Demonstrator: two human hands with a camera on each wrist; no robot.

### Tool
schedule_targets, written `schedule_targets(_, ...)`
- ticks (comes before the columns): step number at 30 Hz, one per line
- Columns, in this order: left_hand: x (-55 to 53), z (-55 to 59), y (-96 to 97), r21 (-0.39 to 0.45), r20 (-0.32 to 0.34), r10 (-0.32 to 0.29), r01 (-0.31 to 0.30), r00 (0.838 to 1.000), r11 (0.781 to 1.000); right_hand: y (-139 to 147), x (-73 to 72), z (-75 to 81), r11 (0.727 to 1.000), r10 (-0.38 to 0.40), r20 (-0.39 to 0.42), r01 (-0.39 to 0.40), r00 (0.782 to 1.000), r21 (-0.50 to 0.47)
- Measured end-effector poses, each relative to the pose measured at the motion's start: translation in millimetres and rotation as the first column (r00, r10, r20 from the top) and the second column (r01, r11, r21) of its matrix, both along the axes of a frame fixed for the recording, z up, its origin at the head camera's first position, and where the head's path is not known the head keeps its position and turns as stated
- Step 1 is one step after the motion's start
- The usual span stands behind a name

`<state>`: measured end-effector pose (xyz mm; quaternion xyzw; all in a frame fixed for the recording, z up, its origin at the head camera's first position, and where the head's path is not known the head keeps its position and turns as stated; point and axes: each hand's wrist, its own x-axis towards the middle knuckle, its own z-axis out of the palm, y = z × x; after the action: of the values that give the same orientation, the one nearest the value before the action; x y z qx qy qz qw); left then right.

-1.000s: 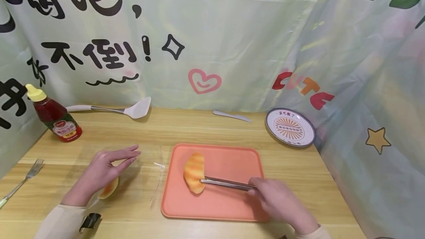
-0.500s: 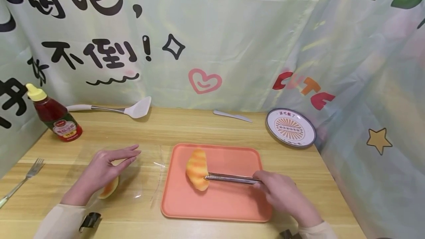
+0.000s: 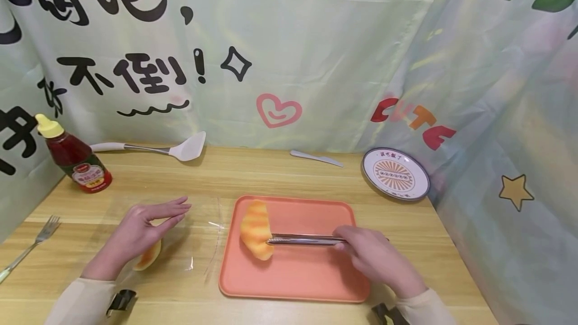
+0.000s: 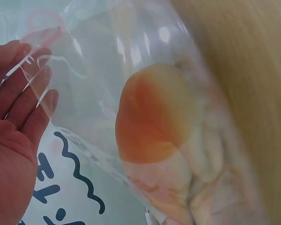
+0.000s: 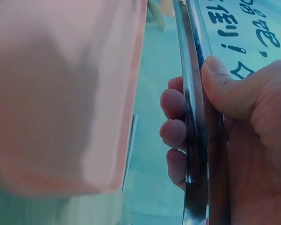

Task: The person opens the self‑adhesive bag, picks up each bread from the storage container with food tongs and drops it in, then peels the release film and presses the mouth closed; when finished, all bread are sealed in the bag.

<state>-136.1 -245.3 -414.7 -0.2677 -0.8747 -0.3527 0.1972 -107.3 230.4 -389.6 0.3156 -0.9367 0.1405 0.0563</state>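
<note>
My left hand is over a clear plastic bag on the left of the table and holds the film near its edge. Inside the bag is bread with an orange-brown top, mostly covered by the hand in the head view. My right hand grips metal tongs, fingers curled round both arms. The tongs' tips pinch a golden crescent-shaped bread at its right side, over the left part of a coral-pink tray.
A ketchup bottle with a yellow cap stands at the back left beside a white spatula. A fork lies at the left edge. A knife lies at the back, and a patterned plate leans at the back right.
The right hand and tongs first shift slightly right and up with the crescent bread, then move left towards the tray's left edge. The left hand stays put.
</note>
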Motion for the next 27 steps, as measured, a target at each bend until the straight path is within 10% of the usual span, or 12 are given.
schedule_targets(27, 2.0, -2.6, -1.9, 0.007, 0.01, 0.001, -0.001, 1.0, 1.0, -49, -24.6, -0.6, 0.993, 0.117, 0.036, -0.118, 0.992, 0.021)
